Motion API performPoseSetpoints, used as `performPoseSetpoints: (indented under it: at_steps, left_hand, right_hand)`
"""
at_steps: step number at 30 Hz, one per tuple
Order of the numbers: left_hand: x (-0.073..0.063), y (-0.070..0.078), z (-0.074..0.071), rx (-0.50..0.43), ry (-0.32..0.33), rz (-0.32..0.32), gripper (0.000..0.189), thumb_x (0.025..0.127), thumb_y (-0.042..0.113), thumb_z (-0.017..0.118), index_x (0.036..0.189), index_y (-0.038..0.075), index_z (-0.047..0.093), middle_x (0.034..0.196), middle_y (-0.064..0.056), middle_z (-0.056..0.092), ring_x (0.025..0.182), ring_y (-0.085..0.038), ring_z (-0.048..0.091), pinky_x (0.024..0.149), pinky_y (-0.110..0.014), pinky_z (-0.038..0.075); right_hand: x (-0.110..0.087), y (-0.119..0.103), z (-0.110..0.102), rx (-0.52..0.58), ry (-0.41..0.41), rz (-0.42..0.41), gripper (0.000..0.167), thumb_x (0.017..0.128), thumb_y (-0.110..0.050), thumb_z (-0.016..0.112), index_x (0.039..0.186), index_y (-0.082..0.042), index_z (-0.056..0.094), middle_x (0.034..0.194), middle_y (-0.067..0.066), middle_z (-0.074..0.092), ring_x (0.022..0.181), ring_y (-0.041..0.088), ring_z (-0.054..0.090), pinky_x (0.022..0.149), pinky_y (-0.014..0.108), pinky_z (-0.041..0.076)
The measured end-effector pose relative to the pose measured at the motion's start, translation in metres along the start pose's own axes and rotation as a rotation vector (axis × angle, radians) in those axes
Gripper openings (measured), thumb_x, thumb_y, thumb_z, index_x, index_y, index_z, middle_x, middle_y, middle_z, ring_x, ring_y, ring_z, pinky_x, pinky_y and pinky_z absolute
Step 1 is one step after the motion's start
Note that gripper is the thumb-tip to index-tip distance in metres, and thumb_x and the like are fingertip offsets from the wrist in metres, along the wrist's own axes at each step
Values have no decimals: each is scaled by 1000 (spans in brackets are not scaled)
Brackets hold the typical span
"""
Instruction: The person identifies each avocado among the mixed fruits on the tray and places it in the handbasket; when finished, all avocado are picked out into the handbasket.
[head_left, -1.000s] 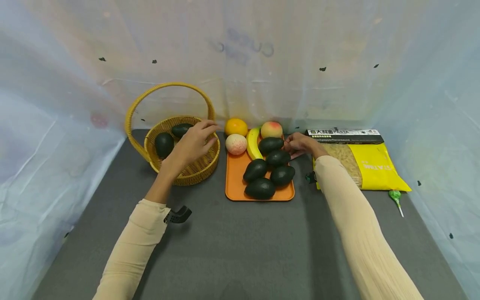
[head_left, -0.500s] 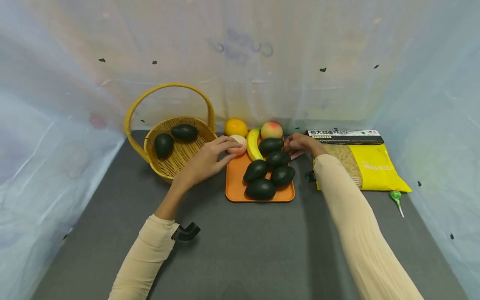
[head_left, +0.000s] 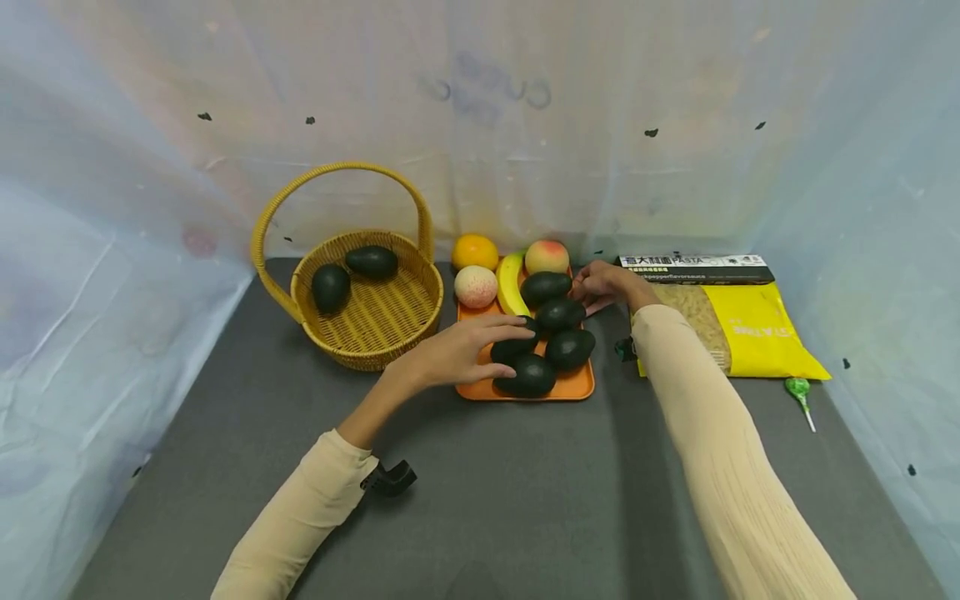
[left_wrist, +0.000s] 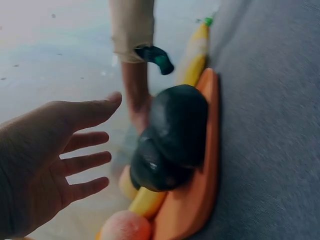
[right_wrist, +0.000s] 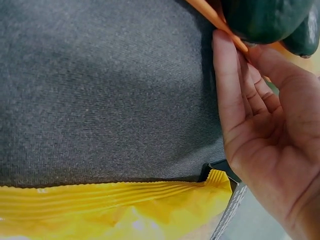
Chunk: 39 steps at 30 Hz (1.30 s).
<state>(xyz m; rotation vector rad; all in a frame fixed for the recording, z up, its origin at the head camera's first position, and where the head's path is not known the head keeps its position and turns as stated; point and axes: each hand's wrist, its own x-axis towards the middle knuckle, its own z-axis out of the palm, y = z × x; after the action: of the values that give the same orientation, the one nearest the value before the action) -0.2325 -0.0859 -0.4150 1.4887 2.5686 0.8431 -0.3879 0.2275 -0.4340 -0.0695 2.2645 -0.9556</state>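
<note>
My left hand (head_left: 450, 354) hovers at the front left of an orange tray (head_left: 576, 387). Its fingers are spread and extended in the left wrist view, apart from the dark green avocados (left_wrist: 180, 125). In the head view the fingers cover part of one avocado (head_left: 510, 350); the front avocado (head_left: 534, 379) lies by the thumb. Several avocados sit on the tray, with a banana (head_left: 512, 283) and a peach (head_left: 547, 257) behind them. At the tray's right edge my right hand (head_left: 600, 285) pinches the rim (right_wrist: 227, 31) between thumb and fingers.
A yellow wicker basket (head_left: 386, 323) with two avocados (head_left: 372, 262) stands left of the tray. An orange (head_left: 475, 252) and a pale peach (head_left: 476, 287) are at the tray's back left. Right lie a yellow pasta bag (head_left: 765, 333), a black-and-white box (head_left: 697, 268) and a green lollipop (head_left: 798, 390).
My left hand has moved from above the basket, past the pale peach, rightward and nearer to the front avocados. The right hand stays at the tray's edge.
</note>
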Motion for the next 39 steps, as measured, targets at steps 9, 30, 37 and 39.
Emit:
performPoseSetpoints:
  at_steps: [9,30,37,39]
  left_hand:
    - [9,-5,13,20,-95,80,61,94,26,80,147,5,58,155,-20,54,150,-36,47,123,-48,42]
    - [19,2,26,19,-206,37,63,93,15,81,150,9,56,158,-16,52,146,-30,53,116,-43,49]
    - [22,4,31,54,-199,-1,58,94,13,79,148,10,58,155,-15,55,142,-29,56,115,-41,51]
    - [23,4,32,60,-184,-1,58,92,12,81,146,10,59,152,-14,57,140,-28,57,114,-41,52]
  right_hand:
    - [7,4,-3,-8,13,7,23,105,-16,59,123,-2,57,96,5,59,89,19,64,91,42,63]
    - [-1,1,2,-21,28,-20,23,106,-16,58,122,-1,58,95,6,58,86,18,63,91,41,63]
    - [1,5,0,-4,22,-20,23,106,-16,59,124,-1,58,97,7,58,87,18,62,92,42,63]
    - [-1,4,0,-9,23,-21,24,106,-16,58,125,0,57,98,7,58,88,19,62,93,43,62]
